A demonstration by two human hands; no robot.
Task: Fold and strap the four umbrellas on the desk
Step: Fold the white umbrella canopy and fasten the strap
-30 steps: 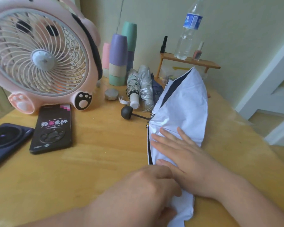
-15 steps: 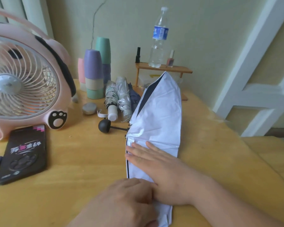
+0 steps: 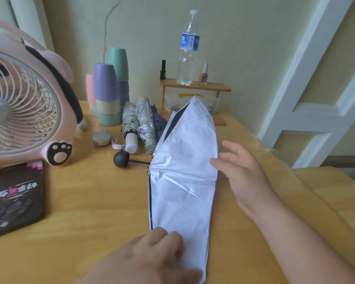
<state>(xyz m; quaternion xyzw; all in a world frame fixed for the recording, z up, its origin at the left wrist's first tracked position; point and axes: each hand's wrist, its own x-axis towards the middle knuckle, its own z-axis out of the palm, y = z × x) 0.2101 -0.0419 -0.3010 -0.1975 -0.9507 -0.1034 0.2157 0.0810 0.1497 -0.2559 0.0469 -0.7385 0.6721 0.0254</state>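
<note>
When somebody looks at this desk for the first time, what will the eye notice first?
A white umbrella lies flattened in the middle of the desk; the left hand holds its near end, the right hand is open beside its right edge. A large pink fan stands at the left.

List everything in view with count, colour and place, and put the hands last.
white umbrella: 1, white with dark edging, flat mid-desk
folded umbrellas: 3, patterned, silver, navy; side by side behind it
fan: 1, pink, far left
phone: 1, black case, in front of the fan
cups: several stacked, purple, green, pink; back by the wall
tin: 1, grey, in front of the cups
shelf: 1, wooden, back of desk
water bottle: 1, clear, blue label, on the shelf
nail polish bottles: 2, black and pink, on the shelf
desk: 1, light wood
left hand: 1, holds the white umbrella's near end
right hand: 1, open, at its right edge
</note>
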